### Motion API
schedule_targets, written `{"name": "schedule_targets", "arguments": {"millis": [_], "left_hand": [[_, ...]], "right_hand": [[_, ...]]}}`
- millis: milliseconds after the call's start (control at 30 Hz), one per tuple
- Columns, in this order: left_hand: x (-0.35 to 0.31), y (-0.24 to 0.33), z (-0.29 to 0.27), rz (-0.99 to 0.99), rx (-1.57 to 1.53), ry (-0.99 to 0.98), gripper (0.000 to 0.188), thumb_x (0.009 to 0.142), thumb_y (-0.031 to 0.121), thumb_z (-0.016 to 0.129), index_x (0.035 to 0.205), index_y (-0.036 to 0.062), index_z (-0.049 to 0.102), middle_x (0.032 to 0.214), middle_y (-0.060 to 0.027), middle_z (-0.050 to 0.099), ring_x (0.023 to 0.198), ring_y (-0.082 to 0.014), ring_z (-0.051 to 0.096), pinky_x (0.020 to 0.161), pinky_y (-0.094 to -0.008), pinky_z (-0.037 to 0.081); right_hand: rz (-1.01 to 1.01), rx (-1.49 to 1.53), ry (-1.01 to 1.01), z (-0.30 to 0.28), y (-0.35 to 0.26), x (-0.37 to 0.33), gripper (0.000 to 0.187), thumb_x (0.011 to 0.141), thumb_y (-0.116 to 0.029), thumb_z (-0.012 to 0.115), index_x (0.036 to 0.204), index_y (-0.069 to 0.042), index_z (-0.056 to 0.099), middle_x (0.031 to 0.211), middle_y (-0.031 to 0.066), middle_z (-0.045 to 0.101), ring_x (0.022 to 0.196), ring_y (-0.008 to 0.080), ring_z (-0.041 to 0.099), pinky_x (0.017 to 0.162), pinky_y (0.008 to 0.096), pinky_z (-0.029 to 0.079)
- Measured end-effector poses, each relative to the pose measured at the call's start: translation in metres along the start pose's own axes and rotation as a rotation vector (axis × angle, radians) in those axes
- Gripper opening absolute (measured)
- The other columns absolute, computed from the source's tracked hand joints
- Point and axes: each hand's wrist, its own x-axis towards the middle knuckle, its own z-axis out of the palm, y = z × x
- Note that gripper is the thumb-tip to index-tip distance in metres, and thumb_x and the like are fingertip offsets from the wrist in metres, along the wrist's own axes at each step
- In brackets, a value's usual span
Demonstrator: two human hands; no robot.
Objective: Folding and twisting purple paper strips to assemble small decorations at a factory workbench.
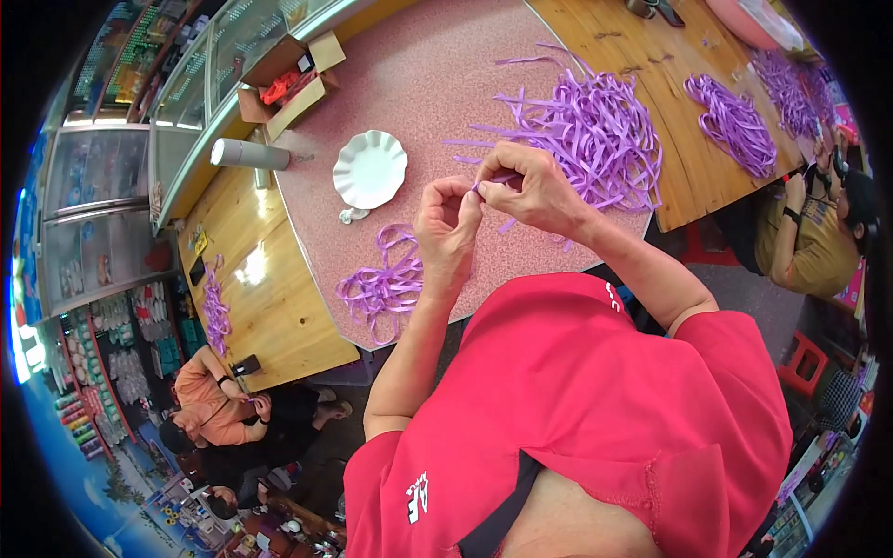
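My left hand (pixel 445 223) and my right hand (pixel 532 189) meet above the pink speckled table (pixel 307 200). Thumbs and fingers of both are pinched together on a purple ribbon (pixel 475 187), of which only a short bit shows between the fingertips. Just beyond my right hand lies a big loose heap of purple ribbons (pixel 595 130). A smaller tangle of purple ribbons (pixel 386 284) rests on the table beside my left forearm.
A white scalloped plate (pixel 370 170), a grey-white cylinder (pixel 249 153) and an opened cardboard box (pixel 296 84) stand toward the left. More ribbon bundles (pixel 732 126) lie on the wooden table (pixel 605 37) at right. Two seated people, one orange-shirted (pixel 209 395), work nearby.
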Motion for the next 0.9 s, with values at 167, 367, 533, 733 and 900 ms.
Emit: {"name": "schedule_targets", "arguments": {"millis": [167,367,533,733,900], "left_hand": [[0.004,-0.005,0.004,0.038,0.047,0.055,0.010,0.093,0.004,0.061,0.101,0.0024,0.055,0.091,-0.0005,0.060,0.076,-0.0032,0.055,0.065,-0.0179,0.047],[0.006,-0.005,0.000,-0.004,-0.036,0.052,0.009,0.094,0.005,0.060,0.101,0.0020,0.054,0.092,-0.0028,0.061,0.079,-0.0063,0.058,0.071,-0.0207,0.049],[0.009,0.000,-0.002,-0.079,-0.196,-0.004,0.010,0.094,0.007,0.060,0.100,0.0019,0.054,0.091,-0.0051,0.062,0.081,-0.0101,0.061,0.075,-0.0245,0.050],[0.010,0.006,-0.004,-0.207,-0.284,-0.020,0.010,0.094,0.007,0.061,0.100,0.0019,0.056,0.091,-0.0054,0.062,0.082,-0.0113,0.062,0.076,-0.0254,0.051],[0.009,0.001,-0.001,-0.100,-0.226,0.014,0.009,0.093,0.005,0.060,0.101,0.0021,0.056,0.094,-0.0037,0.062,0.084,-0.0090,0.060,0.075,-0.0230,0.050]], "right_hand": [[-0.240,-0.371,0.146,0.007,-0.001,-0.001,0.011,0.076,-0.002,0.068,0.086,0.000,0.065,0.078,0.0089,0.059,0.070,0.0157,0.061,0.064,0.0251,0.050],[0.261,0.204,0.006,0.009,0.005,0.001,0.009,0.084,-0.008,0.067,0.088,0.000,0.066,0.073,0.0009,0.060,0.067,0.0104,0.059,0.062,0.0239,0.050],[0.550,0.577,-0.054,0.003,-0.002,0.000,0.012,0.088,-0.013,0.066,0.090,0.000,0.066,0.077,0.0000,0.063,0.068,0.0067,0.058,0.060,0.0213,0.048],[0.236,0.451,0.067,0.016,0.002,-0.007,0.012,0.089,-0.009,0.064,0.095,0.002,0.066,0.081,0.0026,0.065,0.073,0.0060,0.060,0.063,0.0208,0.050],[0.176,0.287,0.081,0.014,0.004,-0.012,0.011,0.091,-0.008,0.063,0.097,0.001,0.064,0.087,0.0010,0.065,0.078,0.0045,0.059,0.069,0.0207,0.050]]}}
